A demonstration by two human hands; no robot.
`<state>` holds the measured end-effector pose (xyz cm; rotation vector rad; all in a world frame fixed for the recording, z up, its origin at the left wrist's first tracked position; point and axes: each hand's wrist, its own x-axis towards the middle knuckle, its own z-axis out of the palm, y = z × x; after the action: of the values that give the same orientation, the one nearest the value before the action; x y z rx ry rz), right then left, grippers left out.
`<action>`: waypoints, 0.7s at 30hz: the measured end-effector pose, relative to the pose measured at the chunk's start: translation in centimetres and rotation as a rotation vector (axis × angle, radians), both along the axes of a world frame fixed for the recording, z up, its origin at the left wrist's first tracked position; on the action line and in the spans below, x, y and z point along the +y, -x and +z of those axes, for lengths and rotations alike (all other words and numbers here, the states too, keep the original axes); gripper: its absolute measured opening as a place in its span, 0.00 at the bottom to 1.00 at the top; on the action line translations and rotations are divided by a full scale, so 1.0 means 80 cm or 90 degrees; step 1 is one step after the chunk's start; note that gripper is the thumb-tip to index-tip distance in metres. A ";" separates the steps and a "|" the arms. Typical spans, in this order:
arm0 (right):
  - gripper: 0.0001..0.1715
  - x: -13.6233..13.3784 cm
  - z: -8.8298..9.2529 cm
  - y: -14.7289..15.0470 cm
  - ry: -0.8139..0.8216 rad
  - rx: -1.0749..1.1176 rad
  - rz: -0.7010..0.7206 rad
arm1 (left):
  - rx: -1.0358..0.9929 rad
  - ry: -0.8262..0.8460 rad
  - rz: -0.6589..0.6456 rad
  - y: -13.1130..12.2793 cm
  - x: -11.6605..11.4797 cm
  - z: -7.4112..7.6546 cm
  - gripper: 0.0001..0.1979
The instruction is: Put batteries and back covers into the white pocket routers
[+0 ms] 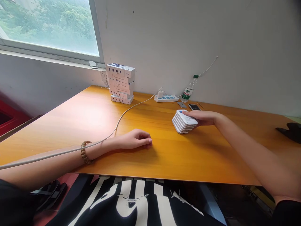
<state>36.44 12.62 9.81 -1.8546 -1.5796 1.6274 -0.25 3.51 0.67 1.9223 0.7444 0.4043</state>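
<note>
My right hand [202, 118] reaches out over the wooden table [82, 125] and lies on the right side of a leaning stack of several flat white devices [183, 123], fingers stretched along the top one. My left hand [136, 139] rests on the table nearer to me, fingers curled loosely under, holding nothing I can see. A beaded bracelet [85, 152] sits on my left wrist, and a white cable [113, 130] runs across that forearm.
A pile of small white boxes [121, 83] stands at the back by the wall. A white power strip with a charger [166, 98], a water bottle [189, 90], a phone [194, 107] and a small grey item [182, 104] lie behind the stack. A dark object [290, 131] sits at the right edge.
</note>
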 end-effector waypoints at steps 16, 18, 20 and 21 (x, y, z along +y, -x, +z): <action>0.20 0.071 0.001 0.139 0.034 -0.014 0.293 | -0.023 -0.206 0.246 0.036 0.073 -0.024 0.25; 0.22 0.077 0.004 0.164 0.032 -0.022 0.341 | -0.001 -0.231 0.261 0.045 0.086 -0.028 0.34; 0.25 0.081 0.008 0.185 0.028 -0.034 0.392 | -0.005 -0.244 0.248 0.052 0.094 -0.032 0.39; 0.27 0.082 0.009 0.194 0.025 -0.041 0.417 | -0.017 -0.247 0.229 0.054 0.097 -0.033 0.40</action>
<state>20.91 19.21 10.53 -1.4944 -2.3708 1.8452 -4.56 11.25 -1.98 2.1335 1.0592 0.8461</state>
